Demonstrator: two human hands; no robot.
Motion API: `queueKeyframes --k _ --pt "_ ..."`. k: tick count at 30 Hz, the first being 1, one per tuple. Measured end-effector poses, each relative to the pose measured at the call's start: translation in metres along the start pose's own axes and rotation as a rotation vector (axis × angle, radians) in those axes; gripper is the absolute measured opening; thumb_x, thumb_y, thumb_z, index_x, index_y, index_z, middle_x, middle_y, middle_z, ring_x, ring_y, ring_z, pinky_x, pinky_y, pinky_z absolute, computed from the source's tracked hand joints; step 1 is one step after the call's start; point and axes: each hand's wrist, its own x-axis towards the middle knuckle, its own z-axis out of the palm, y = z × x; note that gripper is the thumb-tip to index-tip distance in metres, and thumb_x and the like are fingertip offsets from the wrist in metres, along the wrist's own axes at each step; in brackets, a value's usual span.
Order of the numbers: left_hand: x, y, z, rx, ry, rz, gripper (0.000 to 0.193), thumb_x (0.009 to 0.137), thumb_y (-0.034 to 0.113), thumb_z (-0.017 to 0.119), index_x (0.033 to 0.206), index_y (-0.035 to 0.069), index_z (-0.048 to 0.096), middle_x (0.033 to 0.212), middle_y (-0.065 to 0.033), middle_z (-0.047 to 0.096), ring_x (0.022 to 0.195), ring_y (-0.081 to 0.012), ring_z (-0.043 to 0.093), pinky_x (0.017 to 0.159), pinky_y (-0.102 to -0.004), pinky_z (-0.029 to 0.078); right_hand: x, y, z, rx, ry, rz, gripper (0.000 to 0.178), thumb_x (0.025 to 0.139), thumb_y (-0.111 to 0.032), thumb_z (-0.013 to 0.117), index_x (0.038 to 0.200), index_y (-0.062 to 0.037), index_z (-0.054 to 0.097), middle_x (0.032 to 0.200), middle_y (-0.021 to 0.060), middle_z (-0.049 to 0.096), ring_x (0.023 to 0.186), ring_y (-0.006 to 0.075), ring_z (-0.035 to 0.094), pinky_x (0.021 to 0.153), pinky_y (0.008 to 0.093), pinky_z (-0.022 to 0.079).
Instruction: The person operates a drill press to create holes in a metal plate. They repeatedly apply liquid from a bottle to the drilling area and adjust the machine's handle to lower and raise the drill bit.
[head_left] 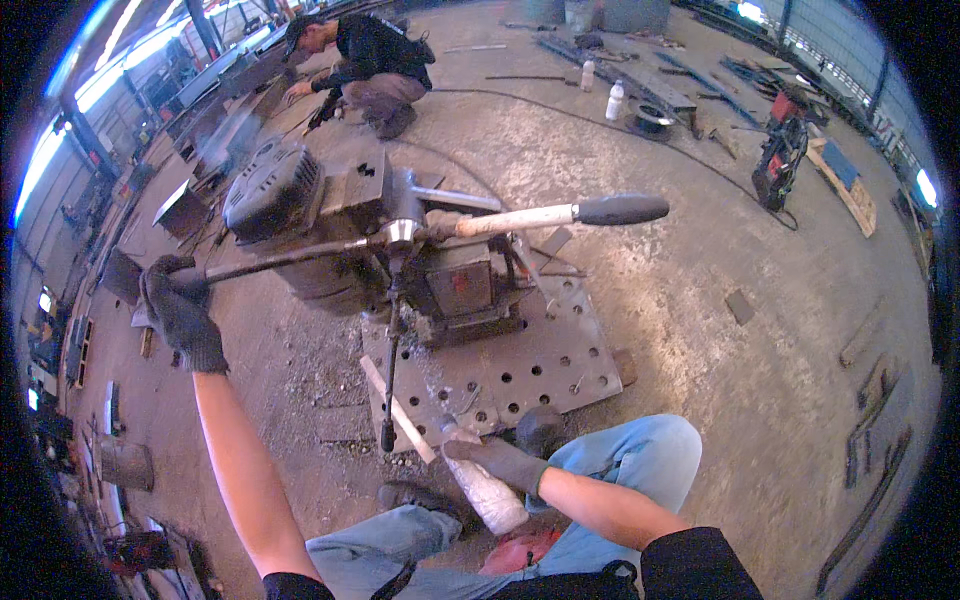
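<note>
My left hand point(185, 315), in a dark grey glove, is closed round the end of a long lever point(290, 258). That lever runs to the hub point(403, 232) of a dark drilling machine point(340, 260). From the hub, another spoke point(391, 370) points down toward me, and a pale-wrapped one with a black grip point(620, 209) reaches right. In my gloved right hand point(495, 461) is a whitish plastic bottle point(492, 505), tilted, its narrow end toward the holed metal plate point(545, 365) under the machine. The drill tip is hidden.
A wooden-handled tool point(398, 408) leans across the plate's near left edge, among metal chips point(335, 385). Ahead left crouches a person point(375, 70) near smoke. A cable point(680, 150) crosses the floor toward a red and black machine point(782, 155). Two bottles point(613, 101) stand far right.
</note>
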Motion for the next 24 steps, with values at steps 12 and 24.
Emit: queueKeyframes --k 12,24 --pt "-0.009 0.014 -0.003 -0.037 -0.043 -0.071 0.039 0.097 0.035 0.041 0.093 0.005 0.065 0.084 -0.0046 0.06 0.068 -0.0135 0.055 0.06 -0.0277 0.047 -0.014 -0.024 0.012 -0.278 0.162 -0.314 0.092 0.076 -0.062 0.072 0.13 0.0086 0.048 0.126 0.024 0.058 0.115 0.0321 0.058 0.098 0.039 0.044" --pt "-0.013 0.026 -0.002 0.035 -0.11 -0.01 0.039 0.1 0.033 0.039 0.097 0.005 0.065 0.084 -0.0053 0.06 0.069 -0.015 0.056 0.06 -0.0291 0.048 -0.017 -0.027 0.01 -0.198 0.166 -0.413 0.083 0.079 -0.058 0.071 0.126 0.0077 0.053 0.122 0.0248 0.06 0.113 0.0324 0.059 0.098 0.0393 0.044"
